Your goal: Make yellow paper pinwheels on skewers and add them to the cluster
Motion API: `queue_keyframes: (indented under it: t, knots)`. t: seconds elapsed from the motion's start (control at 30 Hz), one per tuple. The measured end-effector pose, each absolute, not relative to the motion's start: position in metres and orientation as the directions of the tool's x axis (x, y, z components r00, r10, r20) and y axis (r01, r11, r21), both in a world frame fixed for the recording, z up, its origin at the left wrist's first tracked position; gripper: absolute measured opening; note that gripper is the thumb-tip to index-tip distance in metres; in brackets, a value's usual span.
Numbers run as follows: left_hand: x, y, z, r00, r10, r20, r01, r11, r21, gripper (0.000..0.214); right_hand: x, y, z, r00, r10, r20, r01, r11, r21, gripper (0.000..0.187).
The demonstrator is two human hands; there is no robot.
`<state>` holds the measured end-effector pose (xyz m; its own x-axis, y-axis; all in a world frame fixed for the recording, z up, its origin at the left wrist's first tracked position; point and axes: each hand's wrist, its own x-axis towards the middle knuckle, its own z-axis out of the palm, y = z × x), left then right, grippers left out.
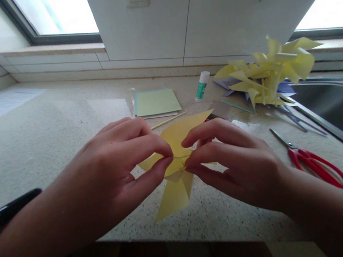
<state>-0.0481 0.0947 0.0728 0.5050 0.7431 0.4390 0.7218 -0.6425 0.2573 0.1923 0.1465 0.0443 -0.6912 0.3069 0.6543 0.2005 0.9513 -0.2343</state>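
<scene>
Between my hands, a yellow paper pinwheel (175, 199) is held just above the countertop's front part. My left hand (124, 155) pinches its folded paper near the centre between thumb and index finger. From the other side, my right hand (231, 154) grips the paper close to the middle with thumb and fingertips. One pointed blade sticks up behind the fingers and another hangs down toward me. A small dark mark shows at the centre by my right fingertips. Behind the pinwheel lies a thin wooden stick (170, 120), partly covered by my left hand.
Red-handled scissors (306, 155) lie at the right, near the metal sink (337, 100). Finished yellow pinwheels (265, 75) are heaped at the back right. A glue stick (202, 85) stands beside a stack of pale green paper (157, 102). A printed sheet (2, 103) lies far left.
</scene>
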Motion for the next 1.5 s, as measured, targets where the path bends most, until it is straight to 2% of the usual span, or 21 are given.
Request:
queue_keyframes:
  t: [0.23, 0.37, 1.1, 1.2, 1.33, 1.37, 1.43, 1.47, 1.5]
  knots:
    - [-0.047, 0.094, 0.072, 0.580, 0.682, 0.446, 0.682, -0.706, 0.192, 0.011, 0.188, 0.148, 0.047, -0.701, 0.277, 0.657, 0.159, 0.959, -0.234, 0.002]
    - [-0.046, 0.092, 0.074, 0.572, 0.687, 0.449, 0.673, -0.705, 0.221, 0.009, 0.188, 0.148, 0.048, -0.691, 0.281, 0.666, 0.161, 0.958, -0.236, 0.001]
    - [-0.039, 0.082, 0.074, 0.541, 0.709, 0.452, 0.722, -0.668, 0.183, 0.009, 0.191, 0.140, 0.054, -0.645, 0.317, 0.696, 0.189, 0.948, -0.256, 0.014]
    - [-0.036, 0.077, 0.072, 0.529, 0.694, 0.489, 0.741, -0.658, 0.133, 0.008, 0.193, 0.138, 0.055, -0.649, 0.298, 0.700, 0.190, 0.954, -0.231, 0.017]
    - [-0.035, 0.074, 0.065, 0.532, 0.670, 0.518, 0.790, -0.613, -0.019, 0.007, 0.196, 0.135, 0.056, -0.651, 0.295, 0.700, 0.201, 0.956, -0.216, 0.020]
    - [-0.036, 0.074, 0.062, 0.535, 0.630, 0.563, 0.784, -0.618, -0.054, 0.007, 0.196, 0.135, 0.056, -0.651, 0.288, 0.702, 0.199, 0.958, -0.209, 0.020]
    - [-0.036, 0.072, 0.056, 0.508, 0.671, 0.540, 0.801, -0.598, -0.011, 0.005, 0.198, 0.133, 0.056, -0.662, 0.279, 0.695, 0.195, 0.960, -0.200, 0.019]
    - [-0.036, 0.071, 0.054, 0.488, 0.639, 0.595, 0.781, -0.624, 0.029, 0.003, 0.199, 0.133, 0.056, -0.664, 0.274, 0.695, 0.193, 0.962, -0.194, 0.018]
    - [-0.036, 0.069, 0.052, 0.463, 0.662, 0.589, 0.775, -0.625, 0.092, 0.004, 0.199, 0.133, 0.056, -0.669, 0.274, 0.691, 0.194, 0.962, -0.193, 0.017]
